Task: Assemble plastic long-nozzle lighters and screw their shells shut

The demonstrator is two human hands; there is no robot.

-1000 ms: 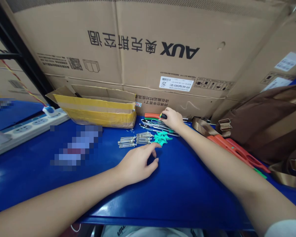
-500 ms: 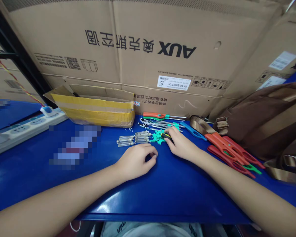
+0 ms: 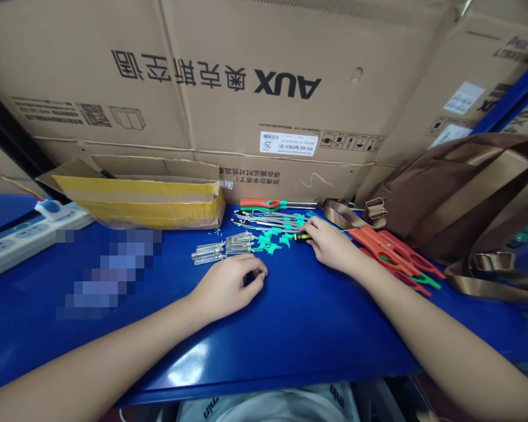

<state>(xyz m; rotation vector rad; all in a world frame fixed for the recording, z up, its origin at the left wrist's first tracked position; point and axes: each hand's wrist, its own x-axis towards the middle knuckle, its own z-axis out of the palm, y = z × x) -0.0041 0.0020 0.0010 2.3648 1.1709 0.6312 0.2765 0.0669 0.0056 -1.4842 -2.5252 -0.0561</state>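
Note:
My left hand (image 3: 229, 282) rests on the blue table (image 3: 290, 328) with its fingers curled in a pinch; what they hold is hidden. Just beyond it lie several small clear plastic parts (image 3: 220, 247) and a scatter of small teal plastic pieces (image 3: 270, 240). My right hand (image 3: 330, 245) lies to the right of the teal pieces, its fingers closed on a small black and yellow tool (image 3: 300, 237). Behind it lie thin metal rods (image 3: 264, 221) and an orange-handled tool (image 3: 264, 204).
A large AUX cardboard carton (image 3: 246, 88) stands along the back. A yellow-taped open cardboard box (image 3: 145, 199) sits at back left, a white power strip (image 3: 22, 237) at far left. Orange long-handled tools (image 3: 391, 252) and a brown bag with straps (image 3: 466, 199) lie at right.
My right hand came back from the orange-handled tool at the rear to the teal pieces, holding the small black tool. My left fingers curled shut. The view shifted right.

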